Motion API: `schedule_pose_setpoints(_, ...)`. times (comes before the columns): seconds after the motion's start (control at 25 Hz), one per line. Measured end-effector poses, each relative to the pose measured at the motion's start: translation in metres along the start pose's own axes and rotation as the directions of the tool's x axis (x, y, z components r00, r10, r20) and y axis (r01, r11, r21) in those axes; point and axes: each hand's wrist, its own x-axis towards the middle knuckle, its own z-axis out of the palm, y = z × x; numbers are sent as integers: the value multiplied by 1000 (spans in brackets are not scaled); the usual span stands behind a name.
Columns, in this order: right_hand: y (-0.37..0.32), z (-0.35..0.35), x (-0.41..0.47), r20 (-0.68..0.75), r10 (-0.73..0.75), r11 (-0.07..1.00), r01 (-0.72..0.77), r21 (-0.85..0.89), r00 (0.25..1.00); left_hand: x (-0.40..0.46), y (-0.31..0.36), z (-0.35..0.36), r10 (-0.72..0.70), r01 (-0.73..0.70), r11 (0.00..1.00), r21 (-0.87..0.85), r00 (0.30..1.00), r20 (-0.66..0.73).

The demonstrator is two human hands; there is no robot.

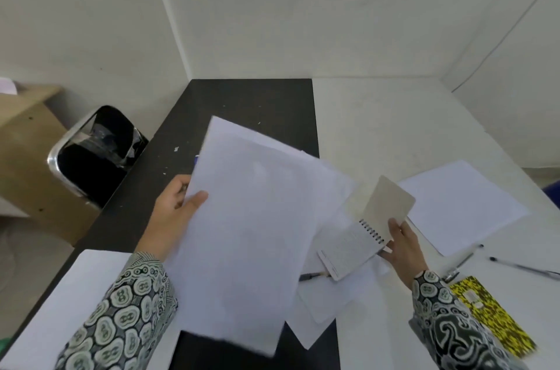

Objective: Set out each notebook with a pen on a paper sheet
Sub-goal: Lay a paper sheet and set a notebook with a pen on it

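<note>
Left hand [175, 209] pinching a loose stack of white paper sheets [248, 233] at the left edge, thumb on top and fingers curled below, so that the stack is lifted above the black table top [242, 102] and tilted, probably to free one sheet for laying out. Right hand [403, 245] gripping a small spiral-bound notebook with a grey cardboard cover [363, 233] near the wire binding, thumb on the cover, the cover swung open and standing up, the inner pages hanging toward the table; held this way most likely to carry it to a sheet. Under the notebook, more white sheets [327, 303] lying scattered and overlapping, and a dark pen [312, 276] partly hidden between them. Further right, on the white table surface [394, 127], a single white paper sheet [463, 203] lying flat and bare, seemingly waiting for a notebook and pen. Near the right wrist, a clear-barrelled pen [460, 263] and a thin black pen [524, 268] lying apart from each other, and just below them a yellow and black patterned notebook [497, 315], not on any sheet yet. At the lower left, another white sheet [60, 294] lying flat under the patterned left sleeve [121, 318]. Beyond the table at the left, a black folding chair with a metal frame [94, 154]. Task judged as in an early stage: no finished set visible.
</note>
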Motion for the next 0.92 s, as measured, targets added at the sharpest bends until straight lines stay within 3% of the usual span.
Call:
schedule_pose_setpoints(0.12,-36,18,-1,88,3,997,-10,81,996,-1,0,15,-82,78,997,25,971,223)
schedule_pose_setpoints(0.24,-66,44,-6,240,-26,998,38,-46,970,-6,-11,44,-166,158,986,50,917,362)
schedule_pose_setpoints(0.36,-93,64,-18,412,-55,988,108,-107,910,-10,-14,67,-186,129,979,159,884,429)
schedule_pose_setpoints(0.48,-111,70,-29,569,-99,909,306,-282,816,-17,-10,75,-194,147,980,131,837,513)
schedule_pose_setpoints(0.6,-114,72,-35,732,-85,752,526,-398,676,-23,-11,76,-178,106,979,172,855,488)
schedule_pose_setpoints(0.68,-105,74,-36,782,-70,643,627,-439,620,-24,-13,76,-160,89,979,181,888,431)
schedule_pose_setpoints(0.76,-95,72,-38,779,-62,645,621,-446,624,-24,-15,76,-131,53,979,196,902,410)
schedule_pose_setpoints(0.92,-85,76,-46,698,-140,773,518,-367,703,-26,-23,69,-129,71,979,189,941,313)
